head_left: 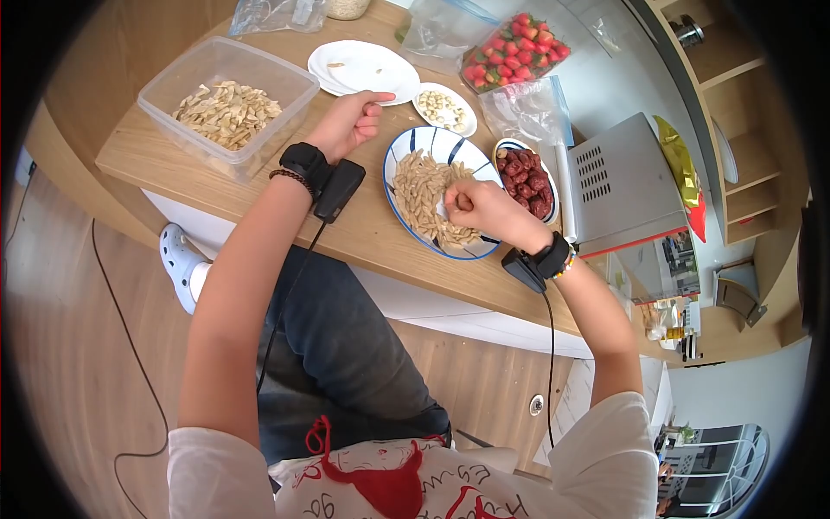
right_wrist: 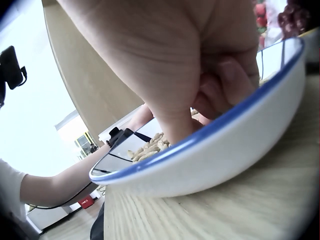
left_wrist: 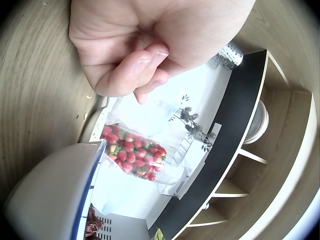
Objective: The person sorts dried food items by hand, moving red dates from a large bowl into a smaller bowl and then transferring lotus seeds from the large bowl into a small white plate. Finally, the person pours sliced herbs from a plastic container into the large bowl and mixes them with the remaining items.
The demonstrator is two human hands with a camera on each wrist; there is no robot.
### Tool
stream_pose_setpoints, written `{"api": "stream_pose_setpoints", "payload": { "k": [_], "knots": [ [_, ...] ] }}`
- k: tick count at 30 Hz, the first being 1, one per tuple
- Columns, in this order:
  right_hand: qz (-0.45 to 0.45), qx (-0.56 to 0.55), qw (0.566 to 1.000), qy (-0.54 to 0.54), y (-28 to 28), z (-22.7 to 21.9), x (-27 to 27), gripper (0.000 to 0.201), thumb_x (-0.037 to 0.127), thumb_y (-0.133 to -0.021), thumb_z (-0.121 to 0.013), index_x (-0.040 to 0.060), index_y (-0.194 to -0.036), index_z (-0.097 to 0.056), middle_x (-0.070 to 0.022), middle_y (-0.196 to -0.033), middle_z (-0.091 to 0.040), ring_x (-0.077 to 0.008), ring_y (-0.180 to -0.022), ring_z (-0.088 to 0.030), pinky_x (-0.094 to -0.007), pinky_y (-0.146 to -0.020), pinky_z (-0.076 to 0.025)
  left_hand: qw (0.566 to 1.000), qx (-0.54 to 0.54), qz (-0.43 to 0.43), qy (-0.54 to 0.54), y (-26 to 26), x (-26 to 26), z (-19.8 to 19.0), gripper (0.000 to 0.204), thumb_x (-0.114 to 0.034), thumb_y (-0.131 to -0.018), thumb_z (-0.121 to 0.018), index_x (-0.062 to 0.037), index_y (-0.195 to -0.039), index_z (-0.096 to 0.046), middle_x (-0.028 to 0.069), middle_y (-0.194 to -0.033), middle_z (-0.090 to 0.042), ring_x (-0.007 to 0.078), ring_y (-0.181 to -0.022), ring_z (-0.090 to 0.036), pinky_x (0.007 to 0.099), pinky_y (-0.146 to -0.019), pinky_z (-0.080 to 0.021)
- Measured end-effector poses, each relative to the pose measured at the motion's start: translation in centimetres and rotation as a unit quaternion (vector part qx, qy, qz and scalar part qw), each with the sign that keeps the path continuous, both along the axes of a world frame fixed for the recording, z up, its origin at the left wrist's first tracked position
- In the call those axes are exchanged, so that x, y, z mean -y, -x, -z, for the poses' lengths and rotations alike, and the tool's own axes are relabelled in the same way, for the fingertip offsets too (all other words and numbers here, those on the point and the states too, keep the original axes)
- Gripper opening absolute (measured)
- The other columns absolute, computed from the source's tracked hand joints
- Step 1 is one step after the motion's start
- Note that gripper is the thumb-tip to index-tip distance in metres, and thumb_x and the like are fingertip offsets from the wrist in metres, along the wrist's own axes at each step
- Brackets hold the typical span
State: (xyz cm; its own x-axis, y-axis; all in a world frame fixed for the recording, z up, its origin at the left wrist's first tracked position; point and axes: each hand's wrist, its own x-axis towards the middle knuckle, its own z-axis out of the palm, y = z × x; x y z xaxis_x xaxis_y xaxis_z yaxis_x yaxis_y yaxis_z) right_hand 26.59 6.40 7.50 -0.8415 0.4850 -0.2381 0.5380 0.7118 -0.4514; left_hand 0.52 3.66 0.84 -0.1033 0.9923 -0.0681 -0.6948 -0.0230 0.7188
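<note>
My right hand is down in a blue-rimmed white bowl of pale, elongated pieces. Its fingers curl in towards the thumb, low among the pieces. The bowl's rim hides the fingertips in the right wrist view, so I cannot tell whether they pinch a piece. My left hand hovers by the near edge of a white oval plate, which bears a few small bits. Its index finger reaches out over the plate and the other fingers bend loosely. No object shows in the left hand in the left wrist view.
A clear plastic box of beige flakes stands at the left. Beyond the bowl are a small dish of pale kernels, dried red dates and bagged strawberries. A grey vented box stands right. Cables trail from both wrists.
</note>
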Motion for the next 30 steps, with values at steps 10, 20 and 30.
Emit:
{"api": "stream_pose_setpoints", "payload": {
  "k": [10,20,30],
  "knots": [
    [0.2,-0.361,0.62,0.667,-0.7,-0.7,-1.9,0.012,0.018,-0.083,-0.047,0.0066,-0.083,-0.044,-0.0007,-0.075,-0.038,-0.011,-0.068,-0.038,-0.0239,-0.058,-0.036,1.0,0.001,0.004,-0.01,0.1,0.0,0.2,0.022,-0.011,-0.091,-0.046,0.0025,-0.106,-0.056,-0.0058,-0.064,-0.035,0.0037,-0.052,-0.027,0.0189,-0.044,-0.024],
    [0.149,-0.106,0.982,0.039,0.6,1.3,-3.0,0.021,0.02,-0.084,-0.064,0.0005,-0.091,-0.066,0.0033,-0.067,-0.055,-0.0029,-0.058,-0.045,-0.02,-0.052,-0.036,1.0,0.004,0.004,-0.009,0.1,-0.1,0.2,0.022,-0.011,-0.092,-0.045,0.0021,-0.106,-0.056,-0.0058,-0.064,-0.035,0.0037,-0.052,-0.027,0.0188,-0.044,-0.024],
    [0.068,-0.064,0.995,-0.038,1.2,1.0,-2.3,0.018,0.016,-0.077,-0.066,-0.0005,-0.084,-0.066,-0.0092,-0.067,-0.061,-0.0142,-0.063,-0.057,-0.0267,-0.061,-0.046,1.0,0.017,0.007,-0.008,0.1,0.0,0.0,0.017,-0.01,-0.089,-0.052,0.0005,-0.101,-0.056,-0.0064,-0.062,-0.034,0.0034,-0.051,-0.026,0.0189,-0.043,-0.023]
  ]
}}
